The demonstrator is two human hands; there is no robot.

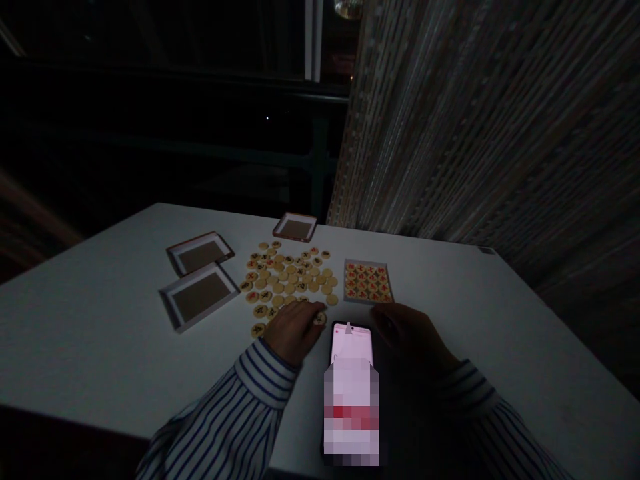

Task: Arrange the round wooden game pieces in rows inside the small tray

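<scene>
Between its thumb and fingers, my left hand (291, 331) pinches a round xiangqi piece (319, 319) with a dark character on it. It is at the near edge of a loose spread of wooden xiangqi pieces (279, 280), some face down, others showing red or black characters. My right hand (413, 331) is curled closed close to the near edge of a shallow box (345, 283); its fingers are in shadow, and whether it touches the box or holds anything is hidden. Rows of red-character pieces (367, 283) lie inside that box.
A lit phone (352, 343), partly blurred out, lies between my forearms. Two open shallow box parts (200, 253) (176, 319) lie at left, and another box part (295, 228) at the back. The white table (100, 300) meets a string curtain (425, 133) behind.
</scene>
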